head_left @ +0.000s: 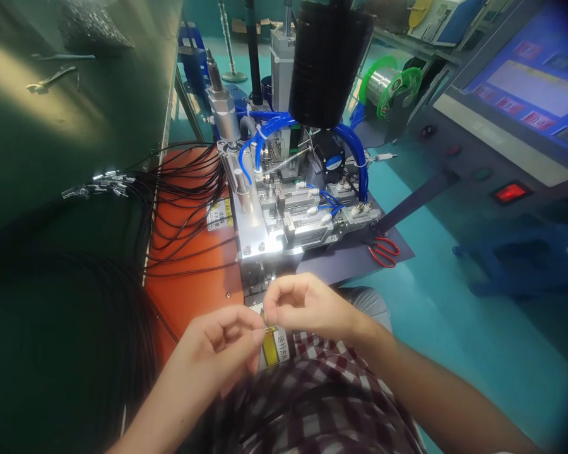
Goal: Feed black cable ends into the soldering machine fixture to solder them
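Observation:
My left hand [220, 347] is closed in a pinch, thumb against forefinger, just above my lap. Almost touching it, my right hand [310, 306] also pinches with thumb and forefinger. Something tiny and thin seems to sit between the fingertips, too small to name. Below them shows a white label with a yellow arrow [269, 350]. Directly ahead stands a metal bench machine [260, 233] with blue air tubes [277, 123]. Several black cables [184, 217] with metal ends [111, 183] run from its left side across an orange plate [194, 296].
Red-handled scissors [384, 252] lie on the dark plate at right. A green spool of silvery wire [383, 85] stands behind. A black nozzle [329, 63] hangs overhead. The control panel [515, 151] rises at right; a dark green tabletop [99, 132] fills the left.

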Action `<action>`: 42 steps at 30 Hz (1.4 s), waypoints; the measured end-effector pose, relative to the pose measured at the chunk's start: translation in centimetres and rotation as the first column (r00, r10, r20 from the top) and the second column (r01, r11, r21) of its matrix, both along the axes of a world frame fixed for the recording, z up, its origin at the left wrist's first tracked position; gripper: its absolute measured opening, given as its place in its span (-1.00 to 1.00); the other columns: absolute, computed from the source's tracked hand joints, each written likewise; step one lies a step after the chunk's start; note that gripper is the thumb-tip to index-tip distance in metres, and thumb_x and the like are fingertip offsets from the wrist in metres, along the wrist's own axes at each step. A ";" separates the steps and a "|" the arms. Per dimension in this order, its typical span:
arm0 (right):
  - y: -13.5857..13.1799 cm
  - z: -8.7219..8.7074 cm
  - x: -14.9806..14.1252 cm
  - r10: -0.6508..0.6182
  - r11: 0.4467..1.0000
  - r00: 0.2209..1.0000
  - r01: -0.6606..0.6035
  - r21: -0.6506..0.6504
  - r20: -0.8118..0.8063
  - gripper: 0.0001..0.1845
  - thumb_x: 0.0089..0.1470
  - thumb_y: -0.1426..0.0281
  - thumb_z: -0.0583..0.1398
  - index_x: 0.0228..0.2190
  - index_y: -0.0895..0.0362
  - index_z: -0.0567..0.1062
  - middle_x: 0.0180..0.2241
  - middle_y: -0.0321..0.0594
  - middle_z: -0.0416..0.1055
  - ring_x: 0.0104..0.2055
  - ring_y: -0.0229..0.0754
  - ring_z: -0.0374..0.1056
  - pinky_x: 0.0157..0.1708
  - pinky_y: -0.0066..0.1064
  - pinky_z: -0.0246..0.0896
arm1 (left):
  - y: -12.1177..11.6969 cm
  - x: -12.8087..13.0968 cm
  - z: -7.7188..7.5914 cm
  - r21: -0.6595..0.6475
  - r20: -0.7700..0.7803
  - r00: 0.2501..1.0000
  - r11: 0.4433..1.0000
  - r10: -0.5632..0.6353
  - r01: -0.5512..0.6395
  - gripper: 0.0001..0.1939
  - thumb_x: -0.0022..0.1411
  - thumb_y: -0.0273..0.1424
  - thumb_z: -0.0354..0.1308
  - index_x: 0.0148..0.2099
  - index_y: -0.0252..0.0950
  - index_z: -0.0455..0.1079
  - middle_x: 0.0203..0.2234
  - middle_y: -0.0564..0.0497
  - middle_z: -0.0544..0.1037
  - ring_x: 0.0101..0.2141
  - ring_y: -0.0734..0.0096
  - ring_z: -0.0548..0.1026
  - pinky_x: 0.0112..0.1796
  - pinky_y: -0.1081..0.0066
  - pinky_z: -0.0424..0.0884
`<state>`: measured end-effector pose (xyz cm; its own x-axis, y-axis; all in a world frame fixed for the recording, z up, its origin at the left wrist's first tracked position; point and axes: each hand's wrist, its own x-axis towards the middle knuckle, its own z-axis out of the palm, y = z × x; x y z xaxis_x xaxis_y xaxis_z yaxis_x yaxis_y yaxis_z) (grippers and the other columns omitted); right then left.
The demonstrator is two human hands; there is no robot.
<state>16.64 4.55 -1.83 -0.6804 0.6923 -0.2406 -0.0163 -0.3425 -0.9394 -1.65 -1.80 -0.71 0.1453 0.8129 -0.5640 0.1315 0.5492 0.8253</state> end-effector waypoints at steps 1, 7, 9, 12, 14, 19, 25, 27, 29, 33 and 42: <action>0.0 0.0 0.0 -0.003 1.000 1.000 0.003 0.005 0.009 -0.80 -0.02 0.34 0.33 -0.48 0.20 0.46 -0.52 -0.35 0.34 -0.51 -0.38 0.14 -0.52 -0.51 0.03 | 0.0 0.1 0.0 0.002 0.000 1.000 1.000 0.007 -0.007 -0.67 0.08 -0.13 0.25 -0.31 -0.32 0.44 -0.70 0.10 0.45 -0.76 0.67 0.14 -0.70 0.59 -0.01; -0.7 0.3 -0.3 -0.165 0.986 0.982 0.163 0.033 0.089 -0.87 0.03 0.41 0.26 -0.50 0.18 0.45 -0.56 -0.36 0.32 -0.55 -0.38 0.12 -0.60 -0.54 -0.01 | 0.4 0.4 0.0 -0.006 0.037 0.992 0.992 0.124 -0.124 -0.68 0.08 -0.14 0.27 -0.39 -0.32 0.40 -0.70 0.11 0.43 -0.76 0.66 0.16 -0.68 0.58 -0.03; -0.9 0.5 -0.2 -0.239 0.971 0.963 0.236 0.045 0.123 -0.86 0.05 0.42 0.23 -0.52 0.18 0.44 -0.53 -0.35 0.35 -0.58 -0.40 0.10 -0.61 -0.54 0.01 | 0.5 0.5 -0.1 -0.005 0.047 0.987 0.988 0.152 -0.152 -0.67 0.08 -0.13 0.27 -0.41 -0.32 0.39 -0.71 0.10 0.42 -0.76 0.66 0.14 -0.67 0.57 -0.03; -1.2 0.6 0.0 -0.276 0.961 0.944 0.270 0.062 0.181 -0.85 0.05 0.41 0.23 -0.53 0.17 0.44 -0.54 -0.36 0.34 -0.59 -0.40 0.10 -0.63 -0.54 0.01 | 0.9 0.7 0.0 0.003 0.052 0.983 0.984 0.179 -0.179 -0.67 0.09 -0.13 0.27 -0.40 -0.32 0.39 -0.71 0.12 0.42 -0.75 0.68 0.11 -0.63 0.55 0.02; -1.2 0.3 0.0 -0.267 0.964 0.941 0.262 0.054 0.209 -0.85 0.05 0.38 0.24 -0.50 0.16 0.44 -0.61 -0.40 0.26 -0.62 -0.39 0.08 -0.66 -0.54 -0.05 | 1.2 0.9 0.2 -0.007 0.053 0.981 0.982 0.187 -0.187 -0.68 0.08 -0.14 0.29 -0.39 -0.31 0.39 -0.71 0.15 0.40 -0.75 0.69 0.10 -0.63 0.54 0.02; -1.0 -0.5 -0.2 -0.285 0.957 0.932 0.262 0.128 0.225 -0.77 0.16 0.27 0.20 -0.46 0.14 0.41 -0.61 -0.43 0.21 -0.63 -0.38 0.05 -0.65 -0.50 -0.08 | 2.4 1.6 1.2 -0.054 0.022 0.980 0.979 0.196 -0.195 -0.67 0.01 -0.14 0.32 -0.45 -0.30 0.37 -0.73 0.18 0.35 -0.75 0.70 0.06 -0.65 0.57 -0.02; -0.3 0.3 0.0 -0.293 0.877 0.909 0.132 0.461 0.296 -0.71 0.25 0.30 0.08 -0.51 0.10 0.27 -0.57 -0.42 0.20 -0.52 -0.32 0.12 -0.49 -0.46 -0.01 | 3.4 1.6 1.4 -0.074 0.005 0.989 0.987 0.146 -0.146 -0.65 0.02 -0.11 0.31 -0.46 -0.29 0.36 -0.72 0.19 0.33 -0.75 0.70 0.04 -0.68 0.57 -0.06; -0.1 0.5 0.2 -0.269 0.857 0.902 0.065 0.511 0.337 -0.72 0.26 0.32 0.08 -0.51 0.09 0.25 -0.56 -0.41 0.21 -0.51 -0.32 0.13 -0.48 -0.46 -0.03 | 3.6 1.4 1.1 -0.065 0.004 0.994 0.992 0.107 -0.106 -0.65 0.04 -0.11 0.30 -0.48 -0.29 0.35 -0.73 0.19 0.32 -0.75 0.70 0.05 -0.68 0.58 -0.10; 0.0 0.4 0.3 -0.243 0.836 0.907 0.016 0.548 0.345 -0.72 0.26 0.35 0.07 -0.51 0.09 0.23 -0.55 -0.42 0.20 -0.51 -0.32 0.12 -0.47 -0.45 -0.05 | 3.6 1.3 0.9 -0.062 -0.002 0.998 0.996 0.069 -0.069 -0.64 0.06 -0.11 0.28 -0.49 -0.29 0.34 -0.74 0.19 0.31 -0.76 0.71 0.05 -0.68 0.59 -0.11; 0.1 -0.4 0.4 -0.201 0.822 0.948 0.026 0.568 0.247 -0.73 0.25 0.41 0.05 -0.51 0.09 0.20 -0.55 -0.42 0.14 -0.51 -0.33 0.08 -0.46 -0.45 -0.04 | 3.8 1.0 0.5 -0.039 -0.048 0.999 0.999 -0.004 0.002 -0.66 0.11 -0.12 0.23 -0.45 -0.30 0.38 -0.72 0.18 0.34 -0.75 0.70 0.08 -0.68 0.59 -0.10; 0.9 -3.5 0.9 -0.318 0.900 0.947 0.285 0.329 0.049 -0.77 0.20 0.35 0.10 -0.50 0.11 0.29 -0.53 -0.37 0.18 -0.46 -0.28 0.11 -0.43 -0.42 0.06 | 4.3 1.0 -1.4 0.559 -0.440 0.898 0.792 0.031 0.247 -0.84 0.24 -0.27 0.19 -0.24 -0.22 0.53 -0.34 0.04 0.60 -0.31 0.38 0.54 -0.28 0.47 0.43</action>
<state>17.52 5.45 -5.34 -0.4109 0.9111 -0.0323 0.0268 -0.0233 -0.9994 -0.69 2.45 -2.07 0.1247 0.9922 -0.0064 0.5550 -0.0644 0.8293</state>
